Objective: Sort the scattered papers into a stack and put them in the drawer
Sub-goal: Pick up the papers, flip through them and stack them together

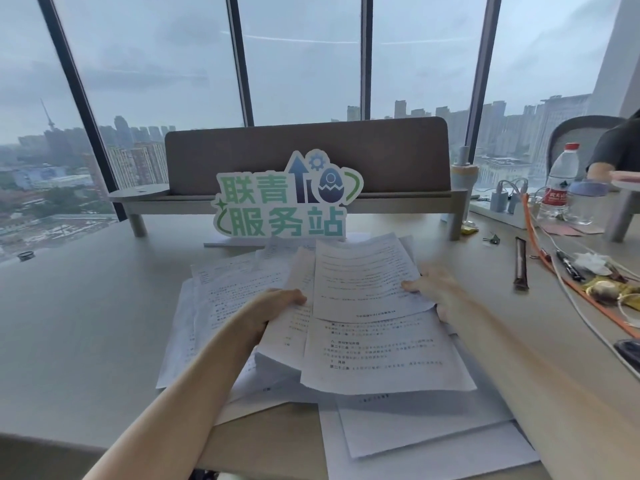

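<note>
Head view: left hand and right hand each pinch loose papers; uneven grip could spill sheets off the desk.

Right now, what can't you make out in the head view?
- Drawer: not in the head view at all.
- Sheet count: papers overlap, lower ones covered.
- Print on the papers: blurred, too small to read.
- Left hand fingers: tucked under a sheet; only the thumb shows.
- Right hand: fingers behind the top sheet.
- Near sheets: cut off by the bottom edge.
- Clutter at right: blurred.
</note>
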